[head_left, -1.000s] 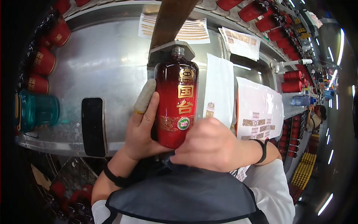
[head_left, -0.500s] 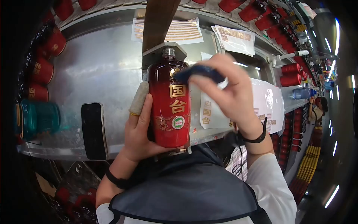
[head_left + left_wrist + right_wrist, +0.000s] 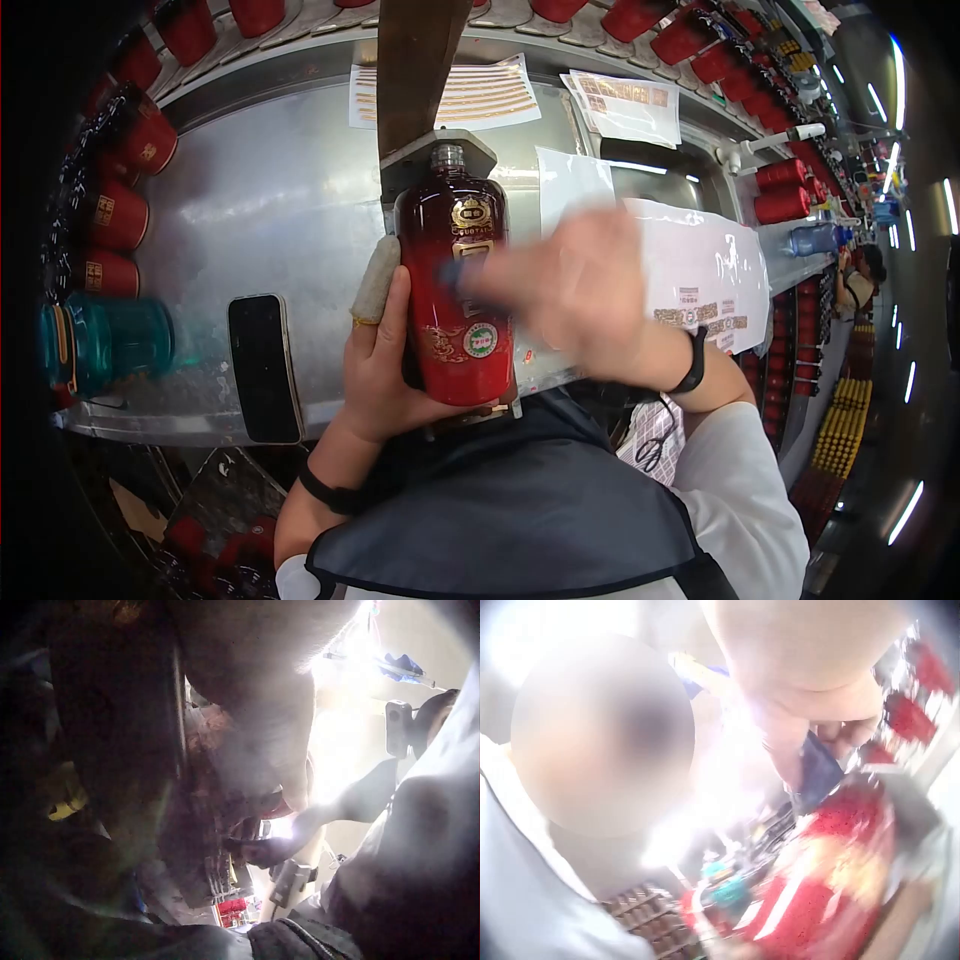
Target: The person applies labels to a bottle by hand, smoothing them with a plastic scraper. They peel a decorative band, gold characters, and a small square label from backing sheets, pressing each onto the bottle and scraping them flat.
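A red bottle (image 3: 430, 320) with a dark shoulder, gold characters and a round green-and-white emblem lies on its back, its bare neck toward a metal holder (image 3: 480, 150). My left hand (image 3: 380, 370) holds it from the left, thumb under the base and fingers along the side. One of those fingers wears a pale cloth cover (image 3: 376, 280). My right hand (image 3: 580, 290), blurred by motion, pinches a dark blue flat piece (image 3: 819, 772) against the bottle's front, overlapping the gold characters. The left wrist view is too dark to show the grip.
Left on the metal table (image 3: 270, 190) lie a black phone (image 3: 264, 368) and a teal jug (image 3: 125, 345). Decal sheets (image 3: 700, 280) lie to the right, striped strips (image 3: 480, 90) behind. A brown post (image 3: 420, 70) rises behind the holder. Red bottles (image 3: 190, 35) line the far edge.
My right hand rose from the bottle's lower right to its upper crest with the dark blue piece, then came down to the middle characters. My left hand keeps its hold on the bottle.
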Motion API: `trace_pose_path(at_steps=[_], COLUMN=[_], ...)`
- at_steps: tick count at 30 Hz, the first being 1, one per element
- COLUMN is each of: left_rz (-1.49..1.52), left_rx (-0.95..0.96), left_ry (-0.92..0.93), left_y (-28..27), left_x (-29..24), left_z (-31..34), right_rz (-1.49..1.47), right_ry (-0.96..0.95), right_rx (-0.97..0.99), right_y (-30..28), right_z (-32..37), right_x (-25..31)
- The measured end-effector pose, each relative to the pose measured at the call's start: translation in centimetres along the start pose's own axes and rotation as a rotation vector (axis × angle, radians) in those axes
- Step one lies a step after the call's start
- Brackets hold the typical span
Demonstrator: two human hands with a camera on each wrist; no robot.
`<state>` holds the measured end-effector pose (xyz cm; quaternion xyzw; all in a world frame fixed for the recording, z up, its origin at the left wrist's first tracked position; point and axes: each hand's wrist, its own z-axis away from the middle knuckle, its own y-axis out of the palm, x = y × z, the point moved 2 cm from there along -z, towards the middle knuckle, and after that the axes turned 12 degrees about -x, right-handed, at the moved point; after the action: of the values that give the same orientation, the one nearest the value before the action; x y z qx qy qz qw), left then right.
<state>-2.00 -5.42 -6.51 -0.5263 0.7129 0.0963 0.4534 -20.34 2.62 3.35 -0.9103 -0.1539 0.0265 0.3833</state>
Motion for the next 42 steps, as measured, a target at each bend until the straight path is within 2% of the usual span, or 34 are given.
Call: trace_pose_path(at_steps=[1,2,3,5,7,9,10,11,13,15,16,17,19,21,23,25,26,27,28,29,31,32,33,34,35,37,39,41,42], left_rz=[0.012,0.011,-0.030,-0.073,-0.049,-0.022,-0.014,-0.007,-0.015,-0.025,-0.012,0.001,-0.076,-0.085,-0.062,-0.143,-0.142,0.092,0.327,0.330,0.010,0.074,-0.063,-0.068,-0.071,-0.123,-0.330,-0.340,-0.395], left_rx=[0.000,-0.002,-0.026,-0.029,-0.002,0.032,0.021,0.009,-0.002,-0.018,-0.014,-0.002,0.056,0.032,0.066,0.032,0.038,-0.002,-0.040,-0.029,-0.019,0.007,0.016,0.025,0.033,0.080,0.019,0.011,0.024], left_ry=[-0.003,0.001,0.027,0.057,-0.013,-0.020,-0.015,-0.013,0.025,0.066,0.035,0.004,0.060,-0.053,-0.096,-0.011,-0.008,-0.213,-0.420,-0.421,-0.125,-0.143,-0.073,-0.049,-0.023,-0.014,0.151,0.125,0.177], left_y=[0.1,0.2,0.3,0.4,0.1,0.1,0.2,0.2,0.3,0.6,0.9,1.0,0.4,0.4,0.5,0.4,0.8,1.5,2.0,2.0,1.4,1.2,1.0,0.7,0.5,0.3,0.1,0.2,-0.1], left_x=[0.0,0.2,0.2,0.0,-0.2,-0.2,-0.1,-0.1,-0.3,0.4,1.4,1.9,0.0,-0.2,0.0,-0.5,-0.1,1.0,1.7,1.6,0.9,0.8,0.8,0.9,1.1,1.4,0.0,-0.3,-0.3], left_z=[-0.1,-0.2,-0.2,-0.1,0.1,0.2,0.2,0.1,-0.2,-0.2,0.6,1.0,0.1,0.5,0.5,0.2,0.6,1.4,1.9,2.0,1.5,1.4,1.7,2.1,2.4,3.4,3.2,3.8,4.1], right_rz=[-0.148,-0.259,-0.331,-0.498,-0.458,-0.422,-0.217,-0.219,-0.059,-0.323,-0.399,-0.398,-0.423,-0.497,-0.070,0.028,-0.120,-0.237,-0.420,-0.560,-0.772,-0.783,-0.774,-0.681,-0.578,-0.782,-0.668,-0.687,-0.646], right_ry=[-0.056,-0.151,-0.132,0.182,0.442,0.754,0.564,0.563,0.069,-0.065,0.009,0.019,0.402,0.854,0.463,0.103,0.056,-0.005,-0.012,0.041,0.241,0.388,0.542,0.751,0.860,1.384,1.376,1.548,1.579], right_rx=[0.060,-0.041,0.060,0.307,0.241,0.063,-0.041,-0.048,-0.069,-0.076,0.027,0.012,0.188,0.043,-0.281,-0.174,-0.178,-0.072,-0.049,0.053,0.232,0.219,0.203,0.228,0.096,-0.029,-0.204,-0.363,-0.450], right_y=[-0.2,0.3,-0.1,-1.2,-0.3,-0.5,-0.8,-0.5,0.4,-0.3,-0.8,-1.1,-0.6,-0.3,-1.1,-0.8,0.3,-0.6,-1.0,-2.0,-3.7,-4.5,-5.7,-7.3,-8.3,-11.5,-13.7,-16.5,-17.6], right_z=[1.5,2.8,2.5,-0.5,-1.1,-1.2,-1.5,-0.6,1.9,2.5,2.2,1.4,-0.3,-0.9,-1.3,-0.2,2.0,3.2,4.1,4.5,5.0,5.7,6.4,7.0,8.3,10.3,15.2,19.8,21.7], right_x=[2.3,4.0,5.3,4.0,-0.8,-4.6,-4.6,-4.0,0.0,3.7,4.7,4.2,0.3,-4.4,-5.8,-2.6,-0.4,1.7,3.2,4.4,4.3,3.7,2.8,2.2,1.3,-0.5,-3.8,-6.6,-7.6])
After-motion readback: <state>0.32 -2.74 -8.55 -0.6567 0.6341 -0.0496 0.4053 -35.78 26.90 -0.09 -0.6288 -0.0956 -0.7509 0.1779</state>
